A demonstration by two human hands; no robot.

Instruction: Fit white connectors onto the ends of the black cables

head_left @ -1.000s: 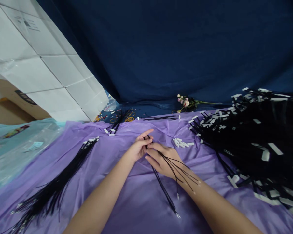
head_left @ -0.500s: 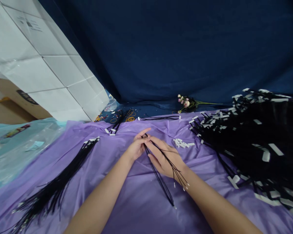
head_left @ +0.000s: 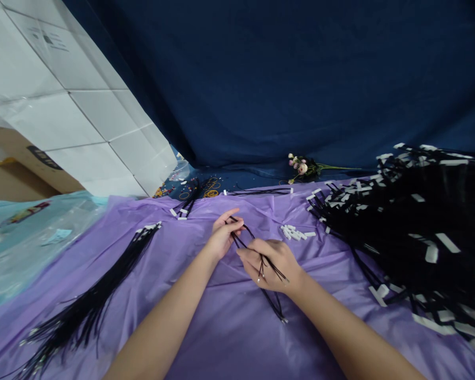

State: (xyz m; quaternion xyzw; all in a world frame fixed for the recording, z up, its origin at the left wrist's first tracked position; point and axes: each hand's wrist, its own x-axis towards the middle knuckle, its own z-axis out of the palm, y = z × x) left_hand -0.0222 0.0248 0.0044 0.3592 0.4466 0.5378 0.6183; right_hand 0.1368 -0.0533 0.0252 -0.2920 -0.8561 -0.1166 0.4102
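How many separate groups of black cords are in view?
5: the small bunch between both hands, a long bundle at left, a small bundle and a thin one farther back, the big pile at right. Others may be hidden.

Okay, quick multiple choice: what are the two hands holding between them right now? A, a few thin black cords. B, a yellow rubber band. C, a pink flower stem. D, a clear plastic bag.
A: the left hand and right hand both pinch a small bunch of thin black cords over the purple table cover; the flowers lie untouched far back.
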